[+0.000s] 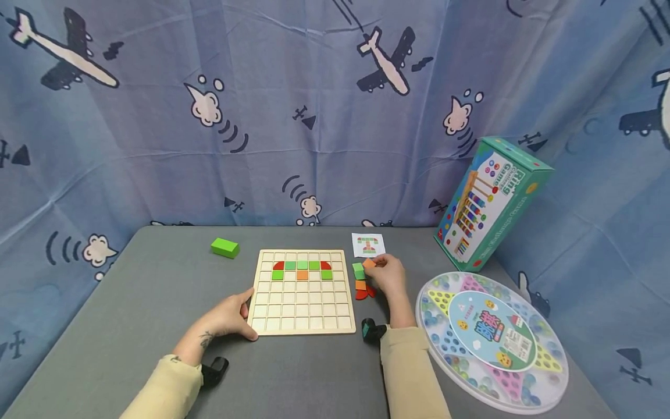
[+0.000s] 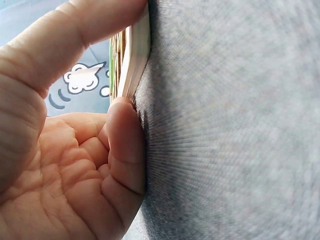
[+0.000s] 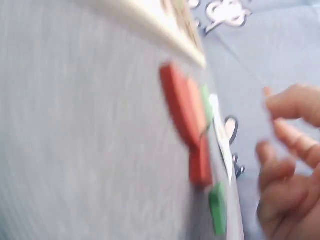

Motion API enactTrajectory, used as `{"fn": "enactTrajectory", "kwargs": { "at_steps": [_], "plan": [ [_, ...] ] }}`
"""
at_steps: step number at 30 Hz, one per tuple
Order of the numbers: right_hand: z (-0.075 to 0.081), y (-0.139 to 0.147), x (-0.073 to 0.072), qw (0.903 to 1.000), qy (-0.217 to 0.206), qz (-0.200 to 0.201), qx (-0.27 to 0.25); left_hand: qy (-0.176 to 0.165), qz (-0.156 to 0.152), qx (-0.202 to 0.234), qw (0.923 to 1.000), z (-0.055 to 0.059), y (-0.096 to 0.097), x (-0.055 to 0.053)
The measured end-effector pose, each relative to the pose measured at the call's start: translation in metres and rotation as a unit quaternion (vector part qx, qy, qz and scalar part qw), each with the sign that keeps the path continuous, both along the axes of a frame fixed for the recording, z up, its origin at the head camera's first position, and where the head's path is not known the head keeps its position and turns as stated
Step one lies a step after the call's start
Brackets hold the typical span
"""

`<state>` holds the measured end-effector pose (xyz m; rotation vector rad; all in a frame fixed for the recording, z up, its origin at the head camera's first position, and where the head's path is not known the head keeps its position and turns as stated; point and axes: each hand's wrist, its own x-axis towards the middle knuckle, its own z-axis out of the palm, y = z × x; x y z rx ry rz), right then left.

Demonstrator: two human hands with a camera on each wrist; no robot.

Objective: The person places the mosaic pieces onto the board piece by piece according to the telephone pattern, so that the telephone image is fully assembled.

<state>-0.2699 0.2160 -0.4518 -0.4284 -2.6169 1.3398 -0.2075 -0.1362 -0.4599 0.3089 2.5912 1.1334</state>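
Note:
My left hand (image 1: 227, 314) grips the lower left corner of a wooden grid board (image 1: 300, 308), thumb at the near edge and fingers along the left side. Red quarter-round, green and orange tiles fill several cells in the board's upper rows. Beyond its right edge, my right hand (image 1: 389, 276) pinches an orange square tile (image 1: 369, 263). Loose beside that hand lie green tiles (image 1: 358, 271), another orange tile (image 1: 360, 285) and red quarter-round tiles (image 1: 361, 295). The right wrist view is blurred, with a thin orange edge at the fingertips (image 3: 290, 102).
A pattern card (image 1: 369, 245) lies behind the loose tiles. At the back left is a green block (image 1: 225, 248). To the right, a round Chinese checkers set (image 1: 434, 349) lies near a tilted green game box (image 1: 484, 203). A patterned curtain hangs behind the grey table (image 1: 293, 378).

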Motion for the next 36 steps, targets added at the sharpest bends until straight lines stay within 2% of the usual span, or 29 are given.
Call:
{"fn": "enactTrajectory", "kwargs": {
  "at_steps": [2,3,5,7,9,10,13,18,22,26,31,36],
  "plan": [
    [0.003,-0.009,0.001,0.9934,0.055,0.019,-0.099,-0.001,0.000,0.000,1.0000,0.000,0.000,0.000],
    [0.004,-0.014,0.001,0.9844,0.077,0.032,-0.155,-0.001,0.001,0.000,1.0000,0.000,0.000,0.000],
    [0.006,-0.024,0.003,0.9575,0.107,0.059,-0.262,-0.002,0.002,-0.001,1.0000,0.000,-0.001,0.000],
    [0.006,-0.035,0.006,0.9313,0.116,0.081,-0.336,-0.003,0.002,-0.002,1.0000,0.000,-0.001,0.000],
    [0.004,-0.046,0.008,0.9109,0.123,0.105,-0.380,-0.003,0.003,-0.003,1.0000,0.000,-0.001,0.000],
    [0.003,-0.051,0.008,0.9047,0.122,0.117,-0.391,-0.003,0.003,-0.002,1.0000,0.000,-0.001,0.000],
    [-0.003,-0.065,0.010,0.8990,0.110,0.150,-0.397,-0.002,0.002,0.001,1.0000,0.000,-0.002,0.000],
    [-0.008,-0.086,0.010,0.9038,0.076,0.191,-0.376,-0.006,0.001,0.008,1.0000,0.000,-0.002,0.000],
    [-0.008,-0.096,0.009,0.9168,0.050,0.204,-0.340,-0.007,0.000,0.012,0.9999,0.002,-0.001,0.000],
    [-0.006,-0.102,0.009,0.9380,0.029,0.215,-0.270,-0.006,-0.003,0.014,0.9999,0.003,-0.001,0.001],
    [-0.003,-0.108,0.008,0.9624,-0.009,0.223,-0.155,-0.002,-0.005,0.012,0.9999,0.003,-0.002,0.001],
    [-0.001,-0.115,0.007,0.9741,-0.047,0.215,-0.052,0.001,-0.005,0.014,0.9999,0.003,-0.002,0.001]
  ]
}}
